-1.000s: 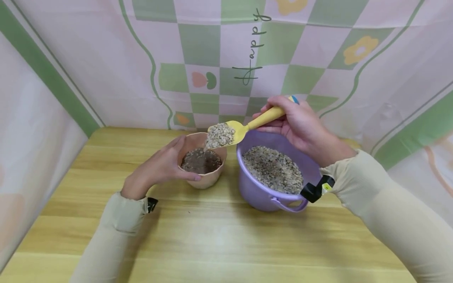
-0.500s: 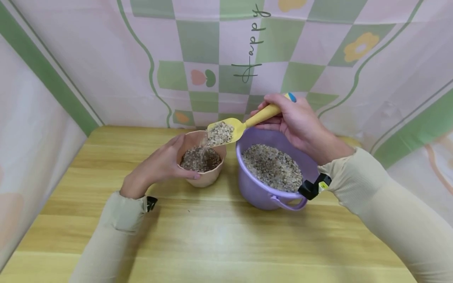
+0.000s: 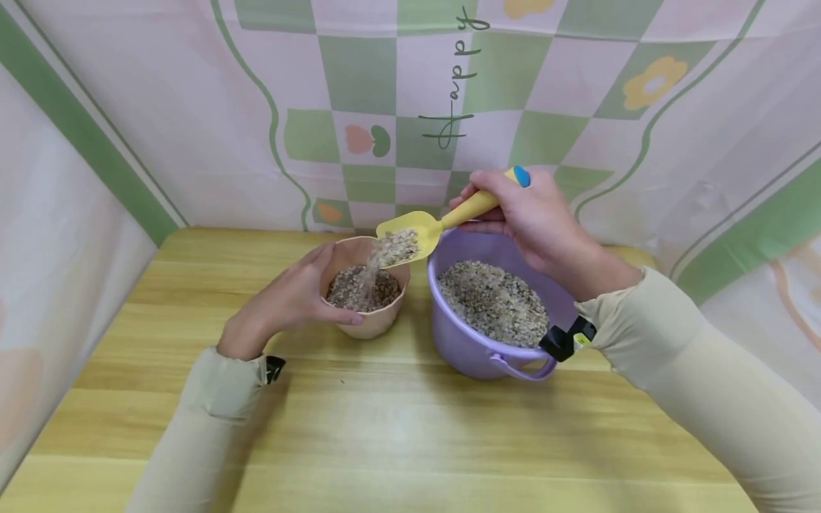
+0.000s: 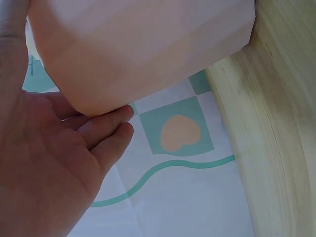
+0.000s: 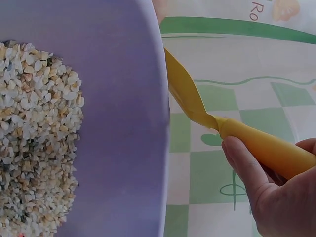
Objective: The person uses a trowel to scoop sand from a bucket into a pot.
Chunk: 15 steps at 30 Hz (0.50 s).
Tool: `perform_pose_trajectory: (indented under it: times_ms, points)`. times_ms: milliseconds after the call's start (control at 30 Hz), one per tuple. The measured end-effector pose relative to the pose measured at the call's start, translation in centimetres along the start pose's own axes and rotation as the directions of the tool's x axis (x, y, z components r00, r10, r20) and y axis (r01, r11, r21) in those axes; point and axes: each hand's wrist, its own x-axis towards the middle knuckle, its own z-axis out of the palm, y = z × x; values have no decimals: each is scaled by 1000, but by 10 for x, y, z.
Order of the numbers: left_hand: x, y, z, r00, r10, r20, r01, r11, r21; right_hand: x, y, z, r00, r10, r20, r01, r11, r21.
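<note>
My right hand (image 3: 535, 217) grips the yellow handle of a small scoop (image 3: 428, 229), its blade tipped over a peach-coloured pot (image 3: 378, 325). Pale gravel (image 3: 398, 247) slides off the blade's tip in a stream into the pot, where gravel covers the bottom. My left hand (image 3: 288, 299) holds the pot's left side, thumb at the near rim and fingers round the far side. In the left wrist view, the fingers (image 4: 106, 126) lie against the pot's faceted wall (image 4: 148, 54). The right wrist view shows the thumb and fingers round the scoop's handle (image 5: 266, 148).
A purple bucket (image 3: 462, 360) of mixed gravel (image 3: 494, 303) stands right of the pot, beneath my right forearm, its handle (image 3: 526, 372) hanging at the front. Behind the wooden table (image 3: 359, 442) hangs a green-and-white checked cloth (image 3: 365, 78).
The scoop has tilted further and shifted slightly left and up. Gravel on its blade has shrunk while the pot's layer has grown paler and fuller. The left hand has stayed on the pot.
</note>
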Motion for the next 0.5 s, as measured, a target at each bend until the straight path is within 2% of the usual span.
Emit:
perform_pose_trajectory:
  times_ms: [300, 500]
  points:
    - [-1, 0, 0, 1000, -21, 9, 21, 1000, 9, -1, -2, 6, 999, -43, -9, 42, 997, -67]
    - [-1, 0, 1, 1000, -14, 6, 14, 1000, 24, -2, -3, 6, 998, -60, -8, 59, 994, -90]
